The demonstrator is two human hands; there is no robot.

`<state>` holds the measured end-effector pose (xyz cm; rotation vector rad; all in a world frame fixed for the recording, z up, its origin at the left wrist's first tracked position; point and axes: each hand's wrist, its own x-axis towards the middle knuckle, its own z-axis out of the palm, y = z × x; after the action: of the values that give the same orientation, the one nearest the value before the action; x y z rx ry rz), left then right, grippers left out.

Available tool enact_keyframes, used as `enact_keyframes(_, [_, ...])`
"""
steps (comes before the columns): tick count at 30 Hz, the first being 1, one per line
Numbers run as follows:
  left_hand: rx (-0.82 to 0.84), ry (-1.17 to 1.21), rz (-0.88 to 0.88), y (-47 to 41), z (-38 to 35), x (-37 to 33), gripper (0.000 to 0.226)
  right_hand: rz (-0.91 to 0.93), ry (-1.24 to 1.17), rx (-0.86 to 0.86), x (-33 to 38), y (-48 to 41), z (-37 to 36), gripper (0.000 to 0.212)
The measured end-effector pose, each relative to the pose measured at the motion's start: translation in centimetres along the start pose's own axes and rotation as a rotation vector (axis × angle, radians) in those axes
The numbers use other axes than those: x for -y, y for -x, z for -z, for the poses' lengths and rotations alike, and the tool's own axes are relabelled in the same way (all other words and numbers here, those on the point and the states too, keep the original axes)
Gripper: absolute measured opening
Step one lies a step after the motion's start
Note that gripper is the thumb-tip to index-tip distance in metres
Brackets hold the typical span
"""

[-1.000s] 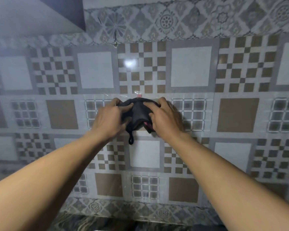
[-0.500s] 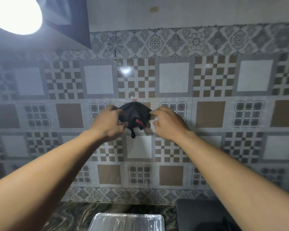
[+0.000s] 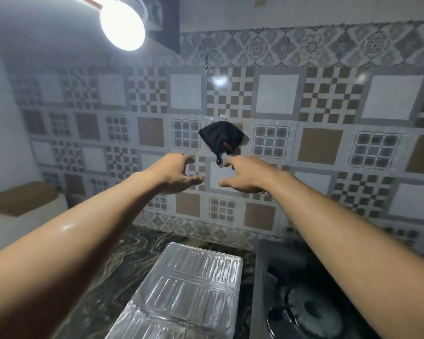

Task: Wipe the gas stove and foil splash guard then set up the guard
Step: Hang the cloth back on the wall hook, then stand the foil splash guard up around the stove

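Two bare hands are raised before the tiled wall (image 3: 328, 99), head view. Left hand (image 3: 174, 173): fingers loosely curled, apart, holding nothing. Right hand (image 3: 247, 176): fingers spread, relaxed, holding nothing. Black cloth (image 3: 220, 137) hangs on the wall just above and between both sets of fingertips; its loop dangles near the right forefinger, contact unclear. Foil splash guard (image 3: 189, 294) lies flat on the marbled counter (image 3: 123, 260), well below the fingers. Gas stove (image 3: 301, 304) sits below the right fingers, beside the guard. Lit lamp (image 3: 121, 25) hangs high above the left fingers.
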<state>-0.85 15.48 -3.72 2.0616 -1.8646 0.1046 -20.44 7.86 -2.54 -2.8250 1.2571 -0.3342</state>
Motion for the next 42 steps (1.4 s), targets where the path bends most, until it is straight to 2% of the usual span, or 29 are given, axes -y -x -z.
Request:
enact_keyframes(8, [0.071,-0.021,0.256,9.9,-3.8,0.2,0.071,0.285,0.042,0.133,2.1,2.8,-3.4,0.068])
enact_keyframes(17, [0.174,-0.045,0.636,20.6,-9.4,5.1,0.070,0.521,0.002,0.344,6.4,1.9,-14.1,0.059])
enact_keyframes(21, [0.210,-0.020,0.790,24.2,-13.2,7.9,0.070,0.594,0.028,0.478,8.7,0.5,-19.7,0.068])
enact_keyframes(29, [0.331,0.025,1.001,28.3,-22.3,11.0,0.071,0.667,0.160,0.655,13.0,-2.0,-31.7,0.069])
enact_keyframes(33, [0.368,0.015,1.068,29.8,-25.2,11.1,0.046,0.702,0.095,0.693,13.8,-3.9,-35.2,0.066])
enact_keyframes(39, [0.352,-0.065,1.118,30.1,-26.3,11.5,0.037,0.668,0.001,0.824,14.0,-5.8,-38.7,0.074])
enact_keyframes(40, [0.339,-0.072,1.136,29.9,-26.2,11.5,0.037,0.662,0.004,0.845,14.2,-5.8,-38.8,0.077])
enact_keyframes(42, [0.312,-0.065,1.185,29.4,-26.1,11.7,0.053,0.680,0.029,0.843,14.7,-5.4,-38.5,0.081])
